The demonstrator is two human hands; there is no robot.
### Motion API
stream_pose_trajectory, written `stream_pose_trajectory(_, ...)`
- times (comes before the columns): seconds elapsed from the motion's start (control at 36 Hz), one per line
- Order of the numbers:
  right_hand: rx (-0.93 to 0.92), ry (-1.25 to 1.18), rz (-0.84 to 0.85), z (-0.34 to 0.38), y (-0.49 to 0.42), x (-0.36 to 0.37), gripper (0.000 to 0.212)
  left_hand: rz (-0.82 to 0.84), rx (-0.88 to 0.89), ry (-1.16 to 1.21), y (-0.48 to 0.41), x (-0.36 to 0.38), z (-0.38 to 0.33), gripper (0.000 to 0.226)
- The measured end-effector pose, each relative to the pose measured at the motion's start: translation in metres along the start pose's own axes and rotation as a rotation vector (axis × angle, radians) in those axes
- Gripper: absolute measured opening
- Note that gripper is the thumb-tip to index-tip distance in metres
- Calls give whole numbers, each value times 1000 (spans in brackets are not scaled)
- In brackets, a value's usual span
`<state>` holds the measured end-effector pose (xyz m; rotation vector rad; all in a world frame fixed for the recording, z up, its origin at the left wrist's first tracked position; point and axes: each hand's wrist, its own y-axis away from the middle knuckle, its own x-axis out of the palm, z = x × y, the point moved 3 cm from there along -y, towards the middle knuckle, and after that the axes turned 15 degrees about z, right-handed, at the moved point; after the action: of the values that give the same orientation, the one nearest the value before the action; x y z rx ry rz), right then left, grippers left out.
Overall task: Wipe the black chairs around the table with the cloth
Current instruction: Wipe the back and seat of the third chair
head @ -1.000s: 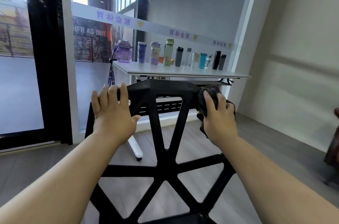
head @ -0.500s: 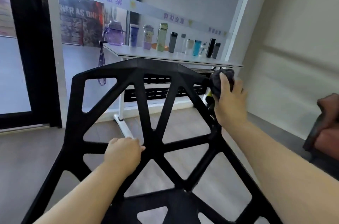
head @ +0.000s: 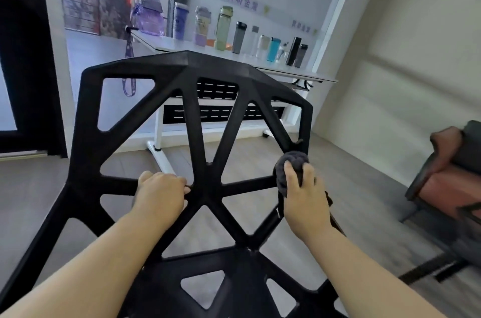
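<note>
Hands are both working on black chair (head: 192, 119), whose lattice backrest is filling the centre of frame. Left hand (head: 160, 194) is curling round the horizontal bar at centre-left, with its fingers wrapped over the top. Right hand (head: 303, 203) is gripping the bunched dark grey cloth (head: 291, 164), fingers closed over it, and pressing it against the backrest's right edge where that bar joins the frame. White table (head: 166, 44) is sitting behind the chair in the upper centre. Bottles (head: 223, 28) are standing upright in a row along it, with a purple jug (head: 149, 18) at the left end. Can't tell what they're holding. Purple lanyard (head: 128, 67) is hanging off the table's left end. Armchair (head: 447, 179) is showing at the right edge.
</note>
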<state>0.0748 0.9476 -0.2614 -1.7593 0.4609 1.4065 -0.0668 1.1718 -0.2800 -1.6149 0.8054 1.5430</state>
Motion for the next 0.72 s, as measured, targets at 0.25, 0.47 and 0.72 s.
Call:
stream_pose_trajectory(0.25,-58,-319,-1,20,-12,-33,54,-11,-1,-15,2,3,-1,20)
stream_pose_trajectory(0.47,-182,-43,-163,57,-93,-100,63,-6,6,31,1,2,-2,24)
stream_pose_trajectory(0.72,-287,5,-131,85,-103,-96,75,3,22,49,2,-1,-2,26)
